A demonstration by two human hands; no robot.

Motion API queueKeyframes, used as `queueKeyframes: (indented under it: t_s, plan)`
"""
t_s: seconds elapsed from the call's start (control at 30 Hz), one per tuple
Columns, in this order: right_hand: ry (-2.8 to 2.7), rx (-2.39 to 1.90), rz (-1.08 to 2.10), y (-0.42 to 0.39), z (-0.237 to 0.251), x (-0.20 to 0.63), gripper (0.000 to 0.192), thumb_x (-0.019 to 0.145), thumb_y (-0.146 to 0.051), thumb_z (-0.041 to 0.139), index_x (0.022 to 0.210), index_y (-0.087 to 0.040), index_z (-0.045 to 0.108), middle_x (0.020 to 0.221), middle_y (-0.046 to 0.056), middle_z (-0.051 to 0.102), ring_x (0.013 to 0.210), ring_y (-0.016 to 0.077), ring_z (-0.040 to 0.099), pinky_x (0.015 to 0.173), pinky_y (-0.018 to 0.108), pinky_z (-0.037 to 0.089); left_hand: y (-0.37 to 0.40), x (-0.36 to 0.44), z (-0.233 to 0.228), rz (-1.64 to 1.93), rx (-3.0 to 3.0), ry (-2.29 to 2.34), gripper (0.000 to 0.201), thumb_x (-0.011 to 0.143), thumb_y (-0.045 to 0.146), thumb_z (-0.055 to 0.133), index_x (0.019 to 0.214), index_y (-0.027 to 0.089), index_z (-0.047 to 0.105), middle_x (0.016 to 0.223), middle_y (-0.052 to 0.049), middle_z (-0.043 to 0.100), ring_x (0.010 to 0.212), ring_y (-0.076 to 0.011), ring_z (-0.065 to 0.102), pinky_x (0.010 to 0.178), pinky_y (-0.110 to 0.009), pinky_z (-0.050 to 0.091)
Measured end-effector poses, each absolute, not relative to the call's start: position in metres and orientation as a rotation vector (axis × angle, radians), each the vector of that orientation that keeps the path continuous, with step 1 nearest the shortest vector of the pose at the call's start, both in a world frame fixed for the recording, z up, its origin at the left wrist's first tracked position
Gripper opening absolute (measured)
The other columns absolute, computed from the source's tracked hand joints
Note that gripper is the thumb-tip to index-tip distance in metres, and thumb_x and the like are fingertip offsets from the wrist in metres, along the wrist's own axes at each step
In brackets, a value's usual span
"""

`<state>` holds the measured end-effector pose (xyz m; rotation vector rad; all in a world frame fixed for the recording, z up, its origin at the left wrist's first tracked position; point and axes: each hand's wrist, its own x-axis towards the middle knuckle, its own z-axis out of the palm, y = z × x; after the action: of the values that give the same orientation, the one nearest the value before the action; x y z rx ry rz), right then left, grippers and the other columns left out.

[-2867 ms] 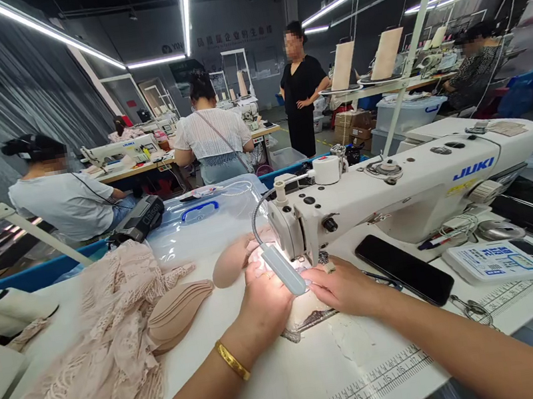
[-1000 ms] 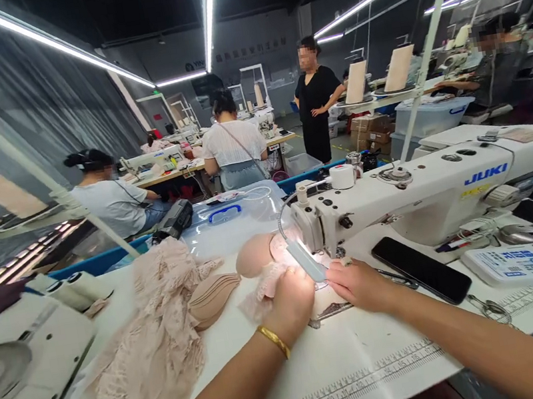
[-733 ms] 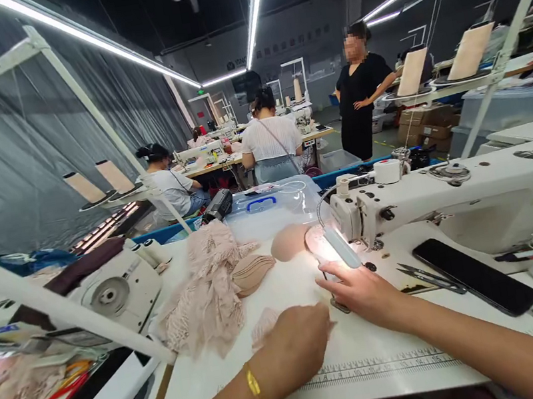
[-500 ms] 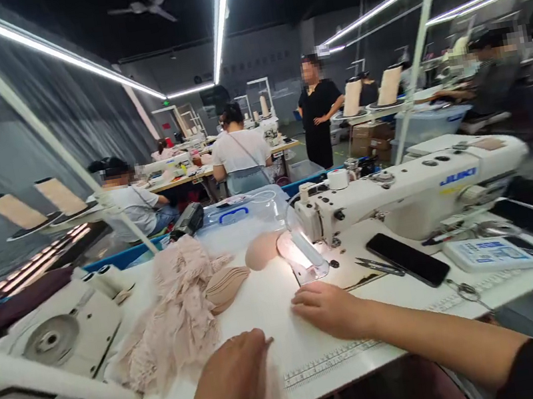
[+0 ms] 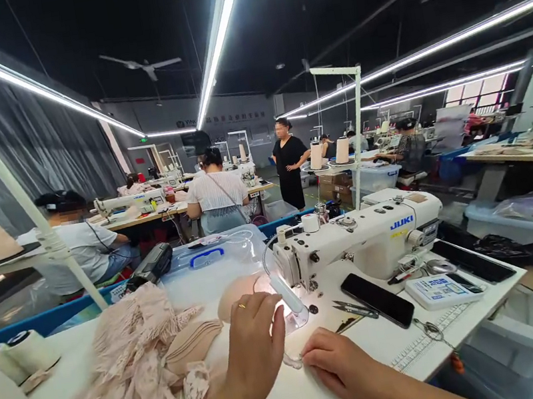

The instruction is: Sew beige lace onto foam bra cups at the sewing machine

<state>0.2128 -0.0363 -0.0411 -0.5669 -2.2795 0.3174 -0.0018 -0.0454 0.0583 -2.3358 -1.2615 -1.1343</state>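
My left hand [image 5: 256,339], with a ring and a gold bracelet, is raised over the table beside the sewing machine's head. Its fingers are bent toward the thumb, and what they hold, if anything, is hidden. Lower and to the right, my right hand [image 5: 341,366] has its fingers closed at the scalloped edge of a pale fabric piece [image 5: 293,360]. The white sewing machine [image 5: 353,236] has a lit lamp [image 5: 289,295] by its needle area. Behind my left hand lies a beige moulded cup [image 5: 231,297]; a stack of cups [image 5: 193,344] sits left of it.
Pink lace fabric [image 5: 129,356] is heaped on the left. Thread snips [image 5: 357,308], a phone [image 5: 377,300] and a white-and-blue box [image 5: 443,289] lie right of the needle. A clear plastic bin [image 5: 215,261] stands behind the table. Co-workers sit farther off; one person [image 5: 291,162] stands.
My left hand has risen from the table's front edge toward the machine's lamp. My right hand is now at the pale piece's edge. The camera view has turned right and tilted up.
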Motion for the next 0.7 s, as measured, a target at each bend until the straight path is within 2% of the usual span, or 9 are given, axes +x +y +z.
queueKeyframes:
  t_s: [0.17,0.3,0.4,0.53,0.6,0.63,0.7]
  plan:
    - [-2.270,-0.582,0.334,-0.035,-0.043,0.212,0.021,0.096,-0.010,0.049,0.106,-0.020,0.064,0.102,0.008,0.069,0.095,0.0207,0.059,0.082,0.033,0.052,-0.027,-0.010,0.048,-0.713,-2.494,-1.630,0.021,0.097,0.013,0.047,0.100,0.019,0.066,0.100,-0.008,0.071,0.096,-0.0262,0.063,0.087,-0.042,0.048]
    - [-2.271,-0.585,0.347,-0.035,-0.043,0.214,0.021,0.097,-0.009,0.048,0.105,-0.020,0.064,0.100,0.008,0.069,0.093,0.0209,0.059,0.080,0.034,0.052,-0.020,-0.009,0.028,-0.468,-2.656,-1.624,0.016,0.093,0.011,0.053,0.095,0.019,0.067,0.104,-0.009,0.071,0.099,-0.0254,0.064,0.086,-0.038,0.049]
    - [-2.282,-0.603,0.350,-0.035,-0.043,0.214,0.020,0.097,-0.009,0.048,0.104,-0.020,0.063,0.099,0.008,0.068,0.091,0.0212,0.058,0.078,0.034,0.051,-0.013,-0.004,0.021,-0.349,-2.709,-1.585,0.015,0.093,0.016,0.057,0.105,0.019,0.066,0.118,-0.011,0.069,0.113,-0.0286,0.062,0.092,-0.042,0.048]
    - [-2.290,-0.600,0.353,-0.037,-0.043,0.215,0.021,0.097,-0.009,0.048,0.105,-0.021,0.063,0.099,0.008,0.068,0.091,0.0213,0.057,0.078,0.035,0.051,-0.023,-0.011,0.021,-0.244,-2.661,-1.639,0.016,0.093,0.022,0.062,0.107,0.016,0.067,0.113,-0.015,0.071,0.114,-0.0353,0.063,0.099,-0.053,0.046]
    - [-2.292,-0.607,0.358,-0.038,-0.044,0.216,0.021,0.098,-0.009,0.048,0.106,-0.021,0.063,0.100,0.008,0.068,0.092,0.0215,0.058,0.079,0.035,0.051,-0.051,-0.022,0.019,-0.278,-2.624,-1.639,0.026,0.096,0.020,0.057,0.121,0.017,0.064,0.129,-0.017,0.066,0.127,-0.0363,0.056,0.107,-0.057,0.042]
    - [-2.298,-0.613,0.360,-0.039,-0.044,0.216,0.020,0.098,-0.010,0.048,0.107,-0.021,0.063,0.100,0.008,0.068,0.092,0.0216,0.058,0.079,0.036,0.051,-0.071,-0.028,0.017,-0.315,-2.607,-1.633,0.034,0.098,0.019,0.054,0.131,0.021,0.060,0.141,-0.015,0.061,0.133,-0.0347,0.052,0.110,-0.055,0.041]
    - [-2.320,-0.623,0.358,-0.040,-0.045,0.216,0.020,0.098,-0.010,0.049,0.108,-0.021,0.063,0.101,0.008,0.067,0.093,0.0220,0.058,0.080,0.036,0.051,-0.117,-0.038,0.010,-0.574,-2.640,-1.505,0.038,0.099,0.027,0.055,0.137,0.029,0.057,0.139,-0.009,0.063,0.124,-0.0280,0.060,0.104,-0.044,0.051]
